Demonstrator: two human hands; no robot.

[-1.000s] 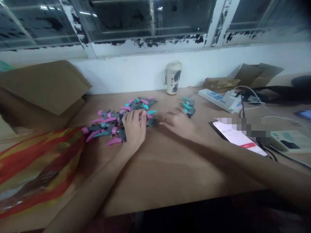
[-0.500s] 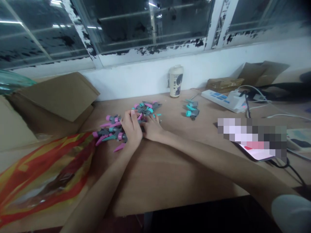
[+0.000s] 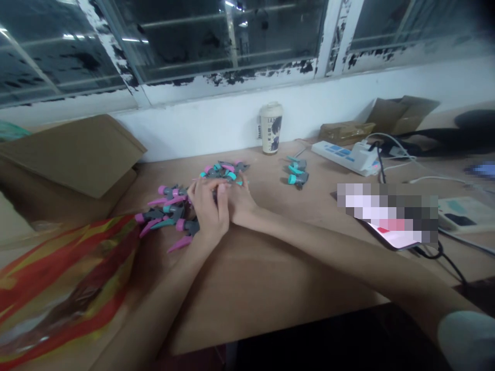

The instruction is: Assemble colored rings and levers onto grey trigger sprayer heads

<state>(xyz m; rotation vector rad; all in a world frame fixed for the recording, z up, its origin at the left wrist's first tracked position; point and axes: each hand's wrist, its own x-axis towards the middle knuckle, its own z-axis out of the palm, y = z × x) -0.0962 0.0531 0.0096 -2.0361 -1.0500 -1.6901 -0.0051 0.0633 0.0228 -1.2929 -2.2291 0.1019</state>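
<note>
My left hand (image 3: pixel 210 206) is curled, its thumb and fingers closed around a grey trigger spray head that shows only as a dark sliver between them. Pressed up against it from the right is my right hand (image 3: pixel 242 203); one finger sticks up, and the others are hidden behind the left hand, so what they grip cannot be made out. Left of my hands lie several grey spray heads with pink and teal collars and triggers (image 3: pixel 176 210). More spray heads (image 3: pixel 235 167) are piled just beyond my fingers. A small group of teal ones (image 3: pixel 297 178) lies apart to the right.
A paper cup (image 3: pixel 271 129) stands by the wall. To the right are a power strip (image 3: pixel 344 157) with cables and a phone (image 3: pixel 398 237). An open cardboard box (image 3: pixel 77 154) and a red and yellow plastic bag (image 3: pixel 88 263) are on the left.
My hands have drawn closer together, the left thumb now overlapping the right hand. The whole view has shifted slightly, so the things appear further left. The loose spray heads stay put.
</note>
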